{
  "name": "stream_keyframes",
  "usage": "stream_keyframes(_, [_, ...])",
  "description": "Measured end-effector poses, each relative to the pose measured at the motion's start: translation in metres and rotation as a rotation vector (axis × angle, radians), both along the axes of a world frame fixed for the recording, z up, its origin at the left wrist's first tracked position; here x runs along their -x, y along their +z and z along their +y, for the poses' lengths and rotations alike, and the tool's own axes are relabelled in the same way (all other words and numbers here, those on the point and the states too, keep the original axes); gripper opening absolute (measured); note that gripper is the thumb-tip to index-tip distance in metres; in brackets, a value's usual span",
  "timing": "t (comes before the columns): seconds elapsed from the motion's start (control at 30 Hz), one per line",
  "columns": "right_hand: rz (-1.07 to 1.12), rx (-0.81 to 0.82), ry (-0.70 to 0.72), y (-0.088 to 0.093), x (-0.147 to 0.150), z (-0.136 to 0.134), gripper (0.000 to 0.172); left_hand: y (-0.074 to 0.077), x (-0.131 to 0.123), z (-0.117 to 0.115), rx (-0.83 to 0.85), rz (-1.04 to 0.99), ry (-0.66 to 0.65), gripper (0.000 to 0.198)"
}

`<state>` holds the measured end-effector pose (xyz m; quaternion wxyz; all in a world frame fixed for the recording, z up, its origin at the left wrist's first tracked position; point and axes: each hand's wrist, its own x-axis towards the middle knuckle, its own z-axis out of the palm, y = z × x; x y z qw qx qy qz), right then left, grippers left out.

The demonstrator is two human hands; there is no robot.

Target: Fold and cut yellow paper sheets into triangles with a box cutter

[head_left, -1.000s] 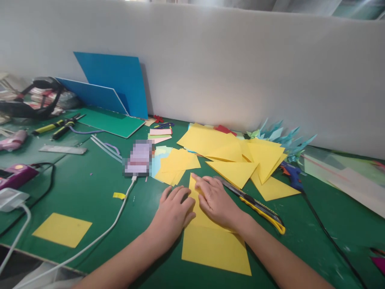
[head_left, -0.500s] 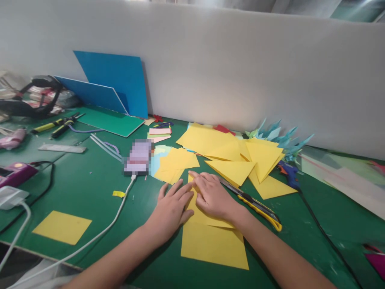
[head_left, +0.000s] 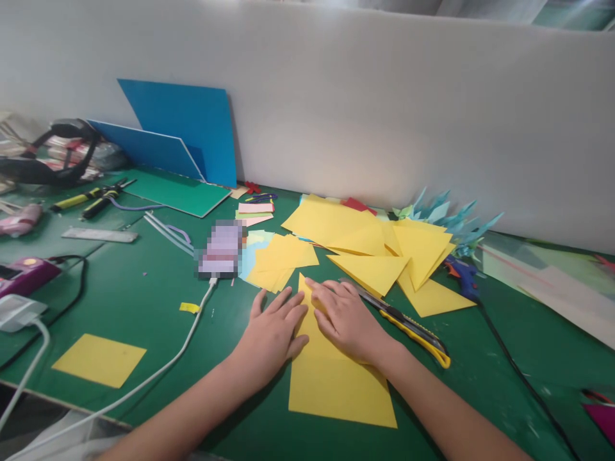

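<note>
Both hands lie flat, fingers spread, pinching nothing: the left hand [head_left: 271, 336] and right hand [head_left: 346, 318] press a folded yellow square paper sheet [head_left: 336, 384] onto the green surface [head_left: 144, 301] near its front edge. The sheet looks thin, light and easily creased, likely best held by pressing near the fold or lifting a corner.

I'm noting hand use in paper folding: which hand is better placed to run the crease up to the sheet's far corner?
Probably the right hand: its fingertips lie by the yellow sheet's far corner. The left hand rests flat at its left edge.
</note>
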<state>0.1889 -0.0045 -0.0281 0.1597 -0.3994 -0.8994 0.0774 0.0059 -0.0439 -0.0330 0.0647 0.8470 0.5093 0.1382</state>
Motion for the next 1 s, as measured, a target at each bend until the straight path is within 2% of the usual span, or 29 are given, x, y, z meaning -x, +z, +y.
stream_keyframes(0.2, [0.002, 0.022, 0.087, 0.004, 0.004, -0.004, 0.031, 0.004, -0.002, -0.004, -0.184, 0.055, 0.043, 0.008])
stream_keyframes(0.3, [0.010, 0.036, 0.141, 0.006, 0.007, -0.003, 0.030, 0.002, -0.001, -0.002, -0.210, 0.078, 0.043, 0.009])
stream_keyframes(0.47, [0.032, -0.026, 0.173, 0.004, 0.005, -0.002, 0.027, -0.004, 0.008, 0.005, -0.125, 0.070, -0.046, 0.019])
stream_keyframes(0.7, [0.035, -0.023, 0.190, 0.002, -0.009, -0.008, 0.026, -0.002, 0.011, 0.006, -0.043, 0.047, -0.041, 0.037])
stream_keyframes(1.0, [0.047, 0.027, 0.140, 0.004, -0.025, -0.017, 0.025, 0.007, 0.008, 0.007, -0.046, 0.025, -0.034, 0.030])
